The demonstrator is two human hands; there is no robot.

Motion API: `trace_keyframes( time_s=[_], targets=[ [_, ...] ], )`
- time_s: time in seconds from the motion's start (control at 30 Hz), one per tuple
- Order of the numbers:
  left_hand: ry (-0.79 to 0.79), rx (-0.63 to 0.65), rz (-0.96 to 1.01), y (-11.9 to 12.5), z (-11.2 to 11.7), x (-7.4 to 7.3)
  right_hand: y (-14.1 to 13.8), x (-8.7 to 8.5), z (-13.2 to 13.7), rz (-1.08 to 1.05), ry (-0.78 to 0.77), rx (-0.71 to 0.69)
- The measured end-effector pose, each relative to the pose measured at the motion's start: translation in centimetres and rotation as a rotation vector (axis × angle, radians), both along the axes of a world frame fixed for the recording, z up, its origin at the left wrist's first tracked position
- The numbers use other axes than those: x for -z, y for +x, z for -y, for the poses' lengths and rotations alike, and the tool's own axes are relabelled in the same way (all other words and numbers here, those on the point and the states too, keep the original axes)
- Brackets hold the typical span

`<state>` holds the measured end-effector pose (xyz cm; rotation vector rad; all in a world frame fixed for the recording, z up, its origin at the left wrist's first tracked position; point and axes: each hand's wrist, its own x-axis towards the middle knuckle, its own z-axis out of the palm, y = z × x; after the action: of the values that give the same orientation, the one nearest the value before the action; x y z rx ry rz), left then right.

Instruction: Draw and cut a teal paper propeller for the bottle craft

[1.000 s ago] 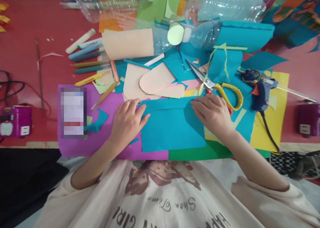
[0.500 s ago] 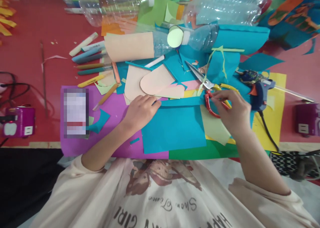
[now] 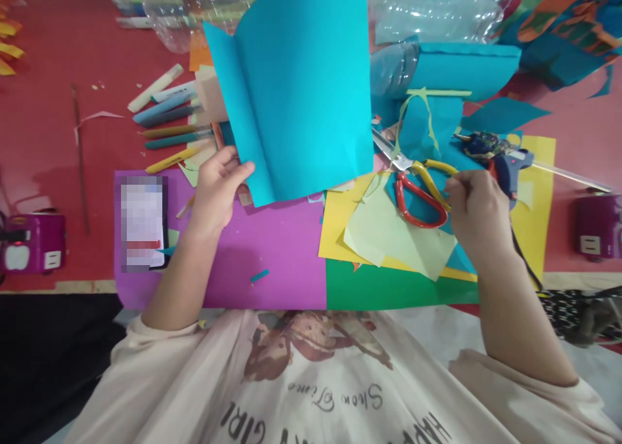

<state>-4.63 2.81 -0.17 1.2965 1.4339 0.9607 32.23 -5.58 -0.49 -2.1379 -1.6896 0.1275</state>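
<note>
My left hand [image 3: 218, 188] is closed on a blue sheet of paper [image 3: 306, 94], thumb in front, at its lower left edge. The sheet stands raised and slightly curved, with a folded strip along its left side, and hides much of the pile behind. My right hand [image 3: 479, 214] is closed, fingertips pressed together, beside the scissors' handles; what it holds, if anything, is hidden. The scissors [image 3: 422, 201], with red and yellow handles, lie partly open on the papers. Under them are a pale green paper piece [image 3: 396, 236] and a yellow sheet [image 3: 335, 227].
A glue gun [image 3: 510, 165] lies right of the scissors. Several pens [image 3: 170, 113] lie at left, above a phone [image 3: 142, 220] on purple paper [image 3: 272, 243]. Clear plastic bottles [image 3: 437, 10] and a blue-wrapped bottle [image 3: 466, 71] are at the back. Green paper [image 3: 398, 288] lies along the front edge.
My left hand has moved left and lifted the blue sheet off the table, tilting it up over the pile. My right hand has shifted right, away from the scissors' red handle.
</note>
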Motion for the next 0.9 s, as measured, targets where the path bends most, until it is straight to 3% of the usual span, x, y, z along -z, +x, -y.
trace_keyframes(
  time_s=[0.13,0.27,0.33,0.57,0.77,0.83,0.9],
  targets=[
    [-0.204,0.042,0.189,1.6,1.0,-0.3,-0.3,-0.1,0.4,0.116,0.011,-0.062],
    [-0.27,0.058,0.305,2.6,1.4,-0.4,-1.4,-0.8,0.6,0.17,-0.095,-0.27],
    [-0.3,0.08,0.342,2.7,1.3,-0.2,-2.1,-1.2,0.5,0.207,-0.176,-0.29],
    [-0.295,0.267,0.457,2.4,1.5,0.9,-3.8,-2.7,-1.8,0.187,-0.493,-0.135],
    [-0.131,0.279,0.508,2.3,1.7,1.4,-4.2,-3.8,-1.3,0.109,-0.422,-0.043],
    [-0.101,0.278,0.513,2.1,1.7,1.7,-3.6,-4.0,-0.1,-0.012,-0.386,-0.036],
    [-0.062,0.265,0.509,2.0,1.7,1.9,-2.7,-4.1,1.4,-0.267,-0.391,-0.023]
  ],
)
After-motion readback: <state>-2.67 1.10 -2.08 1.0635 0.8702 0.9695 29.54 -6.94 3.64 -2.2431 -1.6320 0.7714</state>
